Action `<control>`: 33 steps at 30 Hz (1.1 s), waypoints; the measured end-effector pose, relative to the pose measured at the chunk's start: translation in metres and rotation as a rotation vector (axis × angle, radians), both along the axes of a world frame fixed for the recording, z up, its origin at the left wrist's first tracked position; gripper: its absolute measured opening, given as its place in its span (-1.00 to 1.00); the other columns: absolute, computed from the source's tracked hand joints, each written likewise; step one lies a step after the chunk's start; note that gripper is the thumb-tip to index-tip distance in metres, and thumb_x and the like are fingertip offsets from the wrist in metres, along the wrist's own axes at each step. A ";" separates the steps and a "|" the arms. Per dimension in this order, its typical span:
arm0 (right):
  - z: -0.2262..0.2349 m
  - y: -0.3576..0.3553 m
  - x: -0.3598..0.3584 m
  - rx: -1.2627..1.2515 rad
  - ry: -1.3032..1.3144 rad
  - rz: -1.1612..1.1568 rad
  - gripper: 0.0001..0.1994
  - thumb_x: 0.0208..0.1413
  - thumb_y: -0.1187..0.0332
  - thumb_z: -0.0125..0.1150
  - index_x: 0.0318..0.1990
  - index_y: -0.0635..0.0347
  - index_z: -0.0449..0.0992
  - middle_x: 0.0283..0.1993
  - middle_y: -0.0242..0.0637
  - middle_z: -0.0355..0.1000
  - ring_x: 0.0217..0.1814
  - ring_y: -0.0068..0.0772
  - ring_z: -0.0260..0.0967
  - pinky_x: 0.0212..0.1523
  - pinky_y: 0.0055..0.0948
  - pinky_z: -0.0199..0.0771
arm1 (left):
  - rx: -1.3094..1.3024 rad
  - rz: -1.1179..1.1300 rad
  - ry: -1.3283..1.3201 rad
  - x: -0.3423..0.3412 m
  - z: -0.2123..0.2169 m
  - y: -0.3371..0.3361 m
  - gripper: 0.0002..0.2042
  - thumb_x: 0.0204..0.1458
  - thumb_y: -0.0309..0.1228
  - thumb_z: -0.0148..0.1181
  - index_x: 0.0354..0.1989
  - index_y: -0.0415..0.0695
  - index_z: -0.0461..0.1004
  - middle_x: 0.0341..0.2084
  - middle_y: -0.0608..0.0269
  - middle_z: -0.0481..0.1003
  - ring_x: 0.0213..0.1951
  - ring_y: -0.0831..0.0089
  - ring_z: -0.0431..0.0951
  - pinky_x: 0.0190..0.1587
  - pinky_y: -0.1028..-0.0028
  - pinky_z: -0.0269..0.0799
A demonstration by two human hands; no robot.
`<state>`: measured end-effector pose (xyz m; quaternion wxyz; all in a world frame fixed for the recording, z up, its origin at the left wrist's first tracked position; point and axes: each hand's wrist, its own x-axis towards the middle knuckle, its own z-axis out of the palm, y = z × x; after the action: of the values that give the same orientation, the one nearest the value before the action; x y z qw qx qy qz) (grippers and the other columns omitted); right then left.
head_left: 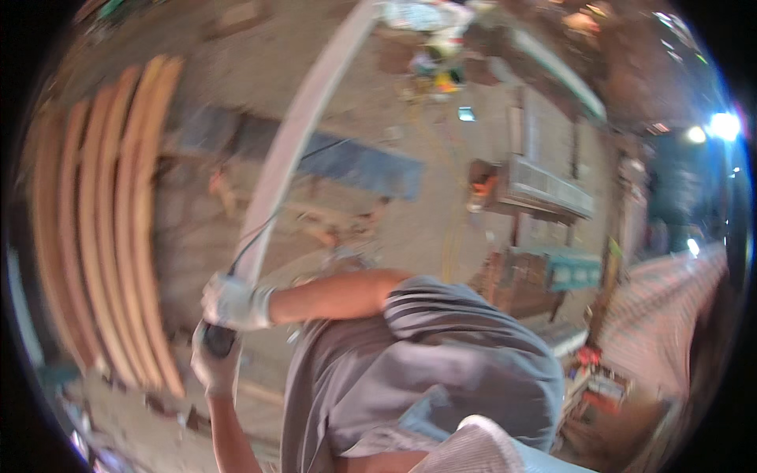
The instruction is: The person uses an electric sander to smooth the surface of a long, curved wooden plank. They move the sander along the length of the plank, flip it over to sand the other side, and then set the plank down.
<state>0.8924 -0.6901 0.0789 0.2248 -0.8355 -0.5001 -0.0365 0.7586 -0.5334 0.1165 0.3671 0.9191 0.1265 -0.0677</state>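
Note:
Both my hands wear pale work gloves and are close together at the lower end of a long, light wooden board (296, 146). My left hand (211, 364) is the lower one, wrapped around a black rounded tool (219, 339); most of it is hidden, so its kind does not show. Just above it, my right hand (236, 303) is closed at the same tool, by the board's end. A thin black cable (256, 230) rises from the hands and crosses the board. The picture is smeared by motion.
Several long wooden strips (118, 229) lie side by side on the left. Behind the board, a dark blue-grey plank (355, 169) lies across the dirt ground. At right are a slatted light-coloured piece (548, 188), a teal box-like object (574, 270) and a striped sheet (658, 315).

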 end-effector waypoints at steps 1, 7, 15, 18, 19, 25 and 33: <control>0.000 -0.027 0.015 -0.028 -0.015 0.018 -0.95 0.04 0.24 0.39 -0.43 -0.20 0.64 -0.30 -0.51 0.59 -0.15 -0.29 0.58 -0.10 -0.15 0.52 | -0.056 0.037 -0.027 0.001 -0.020 -0.012 -0.28 -0.03 -0.19 0.73 0.30 -0.20 0.59 0.10 -0.09 0.72 0.08 -0.04 0.77 0.16 0.13 0.70; 0.038 -0.135 0.136 -0.106 0.003 -0.044 -0.96 0.11 0.25 0.37 -0.30 -0.13 0.66 -0.25 -0.46 0.58 -0.05 -0.26 0.60 0.04 -0.09 0.55 | 0.180 -0.178 -0.049 0.145 0.032 -0.092 -0.25 -0.09 -0.14 0.68 0.32 -0.11 0.58 0.13 -0.04 0.70 0.11 -0.05 0.76 0.15 0.07 0.68; 0.045 -0.275 0.335 -0.211 -0.162 -0.243 -0.89 0.02 0.27 0.42 -0.28 -0.19 0.64 -0.19 -0.41 0.60 0.04 -0.15 0.58 0.03 -0.01 0.56 | 0.061 -0.237 -0.134 0.354 0.047 -0.231 -0.51 0.07 -0.15 0.50 0.13 -0.07 0.56 0.05 -0.06 0.66 0.13 -0.14 0.68 0.17 0.05 0.64; 0.018 -0.327 0.410 -0.396 -0.272 -0.306 -0.95 0.10 0.24 0.39 -0.28 -0.17 0.68 -0.14 -0.39 0.64 0.09 -0.13 0.60 0.12 -0.07 0.59 | 0.026 -0.274 -0.264 0.424 0.003 -0.283 -0.62 0.21 -0.22 0.39 0.11 -0.09 0.47 0.07 -0.13 0.63 0.10 -0.15 0.70 0.10 0.00 0.65; -0.005 -0.354 0.445 -0.468 -0.370 -0.327 -0.94 0.18 0.26 0.31 -0.28 -0.18 0.69 -0.15 -0.40 0.64 0.09 -0.16 0.60 0.13 -0.11 0.61 | 0.046 -0.267 -0.248 0.448 -0.006 -0.304 -0.71 0.34 -0.30 0.22 0.14 -0.11 0.43 0.03 -0.17 0.63 0.02 -0.16 0.73 0.03 0.00 0.68; -0.023 -0.409 0.495 -0.711 -0.602 -0.329 -0.89 0.22 0.21 0.28 -0.23 -0.26 0.73 -0.11 -0.39 0.67 0.09 -0.19 0.63 0.14 -0.07 0.60 | -0.127 -0.218 -0.506 0.475 -0.025 -0.362 -0.65 0.27 -0.34 0.23 0.17 -0.15 0.39 -0.02 -0.28 0.60 -0.06 -0.28 0.72 0.00 -0.15 0.63; 0.047 -0.308 0.358 -0.944 -0.185 -0.086 -0.75 0.29 0.32 0.24 -0.03 -0.23 0.81 -0.09 -0.31 0.79 0.01 -0.09 0.77 0.00 -0.04 0.72 | -0.070 -0.274 -0.350 0.357 -0.035 -0.283 -0.35 0.18 -0.25 0.32 0.49 -0.02 0.40 0.26 -0.12 0.60 0.22 -0.11 0.69 0.20 0.08 0.65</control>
<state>1.2502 -0.9984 0.1255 -0.2261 -0.8593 -0.4452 0.1110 1.1155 -0.8167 0.0819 0.4024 0.9121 -0.0676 0.0392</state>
